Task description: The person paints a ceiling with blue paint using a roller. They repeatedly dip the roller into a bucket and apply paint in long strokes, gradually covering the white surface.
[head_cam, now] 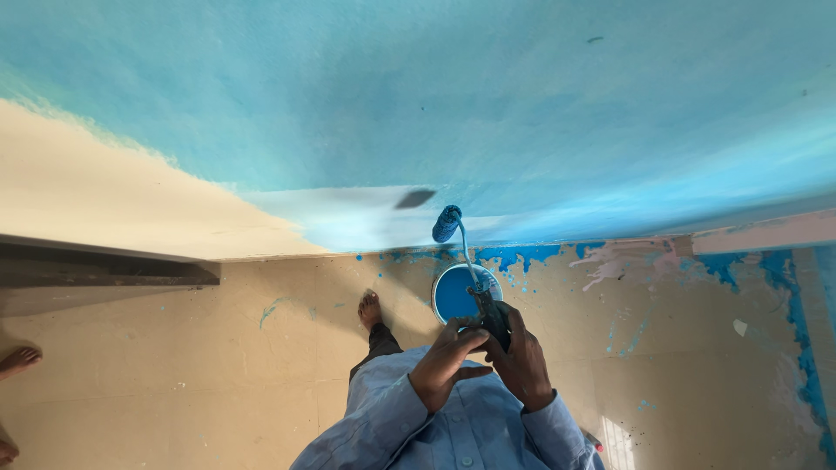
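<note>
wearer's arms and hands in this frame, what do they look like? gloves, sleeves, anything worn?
Both arms are covered by long light blue shirt sleeves of woven cloth, reaching to the wrists, with loose creased cuffs. The shirt front is the same blue, with small pale buttons down the middle. The left hand and right hand are bare: no gloves. No watch, ring or band can be seen.

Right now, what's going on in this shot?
A person in a blue shirt holds a paint roller by its dark handle with both hands: the left hand and right hand wrap it together. The blue-soaked roller head is raised near the foot of the wall, which is mostly painted turquoise, with a cream patch still bare at the left. An open bucket of blue paint stands on the splattered floor below. Another person's bare feet show at the left edge.
</note>
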